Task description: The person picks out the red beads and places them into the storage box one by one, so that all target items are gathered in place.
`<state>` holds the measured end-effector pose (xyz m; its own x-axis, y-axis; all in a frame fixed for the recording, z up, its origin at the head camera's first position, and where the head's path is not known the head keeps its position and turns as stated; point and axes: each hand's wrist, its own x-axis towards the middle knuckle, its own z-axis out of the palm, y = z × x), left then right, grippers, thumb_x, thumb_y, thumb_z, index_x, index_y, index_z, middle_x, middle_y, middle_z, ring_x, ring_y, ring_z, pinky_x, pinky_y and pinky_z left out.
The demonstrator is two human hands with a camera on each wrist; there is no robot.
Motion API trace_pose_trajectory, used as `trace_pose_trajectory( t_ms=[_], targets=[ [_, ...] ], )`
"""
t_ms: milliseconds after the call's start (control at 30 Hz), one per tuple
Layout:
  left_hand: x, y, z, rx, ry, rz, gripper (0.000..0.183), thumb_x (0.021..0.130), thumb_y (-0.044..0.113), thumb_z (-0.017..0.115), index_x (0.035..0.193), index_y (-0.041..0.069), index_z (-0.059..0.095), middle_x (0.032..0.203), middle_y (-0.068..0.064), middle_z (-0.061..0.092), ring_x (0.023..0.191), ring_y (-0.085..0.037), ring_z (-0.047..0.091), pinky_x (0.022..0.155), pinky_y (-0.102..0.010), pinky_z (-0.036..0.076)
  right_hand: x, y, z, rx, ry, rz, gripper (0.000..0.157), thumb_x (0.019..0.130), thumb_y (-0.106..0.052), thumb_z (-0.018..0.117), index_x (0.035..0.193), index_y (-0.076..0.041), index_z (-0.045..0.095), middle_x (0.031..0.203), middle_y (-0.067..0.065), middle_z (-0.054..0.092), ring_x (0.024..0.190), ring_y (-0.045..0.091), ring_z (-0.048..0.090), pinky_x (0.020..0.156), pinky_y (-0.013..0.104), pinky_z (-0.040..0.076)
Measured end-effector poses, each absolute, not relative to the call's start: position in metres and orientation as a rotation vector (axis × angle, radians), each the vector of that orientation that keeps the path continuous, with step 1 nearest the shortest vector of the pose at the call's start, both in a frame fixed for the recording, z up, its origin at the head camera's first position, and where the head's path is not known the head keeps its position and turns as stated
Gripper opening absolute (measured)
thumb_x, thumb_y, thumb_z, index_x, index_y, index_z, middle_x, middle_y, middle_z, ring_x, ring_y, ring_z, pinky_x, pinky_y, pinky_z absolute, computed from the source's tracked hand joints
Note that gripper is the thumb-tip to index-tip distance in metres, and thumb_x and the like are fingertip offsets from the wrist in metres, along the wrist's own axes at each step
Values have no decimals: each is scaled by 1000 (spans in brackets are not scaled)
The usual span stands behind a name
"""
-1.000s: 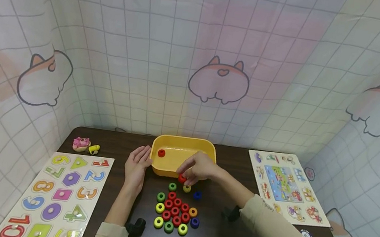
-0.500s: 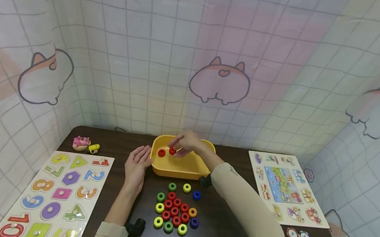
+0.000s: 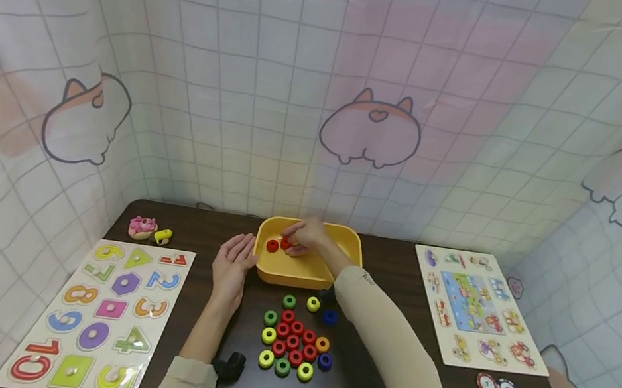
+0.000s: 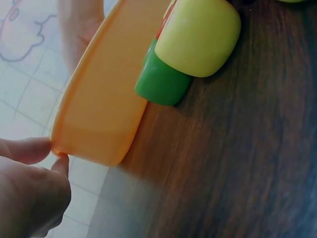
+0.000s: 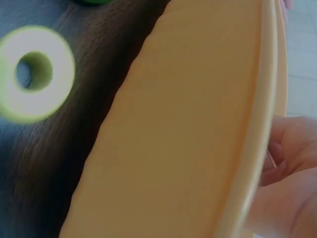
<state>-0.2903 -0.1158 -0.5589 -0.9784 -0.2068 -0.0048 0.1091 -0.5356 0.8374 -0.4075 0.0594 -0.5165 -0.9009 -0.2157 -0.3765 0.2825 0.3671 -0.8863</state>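
Note:
In the head view, my right hand (image 3: 311, 233) is inside the yellow tray (image 3: 304, 283), its fingertips pinching a red ring-shaped bead (image 3: 285, 243). Another red bead (image 3: 272, 246) lies left of it on the tray floor. The right wrist view shows part of that hand (image 5: 290, 171) behind the tray's rim, its fingertips hidden. My left hand (image 3: 232, 269) stands at the tray's left end, fingers mostly straight and touching the rim. Its fingertips meet the rim corner in the left wrist view. On the table before the tray lie several red, green, yellow, blue and orange beads (image 3: 293, 341).
A number puzzle board (image 3: 108, 318) lies on the left, with a pink toy (image 3: 142, 228) and a small yellow toy (image 3: 162, 237) behind it. To the right are a picture puzzle board (image 3: 480, 313) and two poker chips (image 3: 487, 384). A patterned curtain surrounds the table.
My right hand has carried the red bead from the tray's front edge into the tray, then lowered it beside the other red bead. My left hand stays at the tray's left end.

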Motion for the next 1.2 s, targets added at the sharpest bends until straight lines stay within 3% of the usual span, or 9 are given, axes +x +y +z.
trace_pose_trajectory(
  t_ms=[300, 567, 767, 933, 1200],
  targets=[
    [-294, -114, -558, 197, -1420, -2588, 57, 89, -19, 53, 139, 5, 40, 146, -20, 44, 133, -23, 48, 106, -34, 44, -388, 94, -474, -112, 2106, -1561, 32, 95, -2, 58, 127, 2, 63, 127, 20, 63, 100, 43, 66, 90, 52, 53],
    [-295, -118, -557, 197, -1357, -2631, 59, 89, -20, 52, 140, 3, 38, 147, -20, 43, 134, -23, 47, 113, -42, 34, -342, 123, -446, -289, 2008, -1472, 25, 95, -13, 64, 118, -7, 70, 119, 18, 68, 95, 45, 67, 80, 50, 58],
    [-295, -120, -556, 161, -1370, -2617, 58, 89, -20, 52, 141, 2, 37, 149, -22, 39, 137, -26, 43, 112, -43, 35, -306, 131, -459, -313, 1945, -1343, 24, 93, -15, 66, 113, -3, 72, 111, 22, 70, 90, 46, 68, 81, 57, 54],
    [-290, -118, -556, 168, -1415, -2592, 57, 90, -18, 53, 140, 3, 38, 147, -20, 43, 136, -25, 45, 109, -37, 40, -283, 137, -477, -356, 1993, -1254, 25, 93, -14, 65, 113, 0, 71, 102, 22, 72, 85, 47, 68, 73, 55, 57],
    [-282, -115, -545, 135, -1414, -2636, 61, 88, -20, 53, 143, -2, 33, 150, -24, 37, 139, -29, 40, 111, -41, 36, -268, 152, -504, -347, 2086, -1170, 18, 89, -13, 71, 104, -5, 76, 91, 13, 75, 75, 41, 71, 66, 51, 59]
  ],
)
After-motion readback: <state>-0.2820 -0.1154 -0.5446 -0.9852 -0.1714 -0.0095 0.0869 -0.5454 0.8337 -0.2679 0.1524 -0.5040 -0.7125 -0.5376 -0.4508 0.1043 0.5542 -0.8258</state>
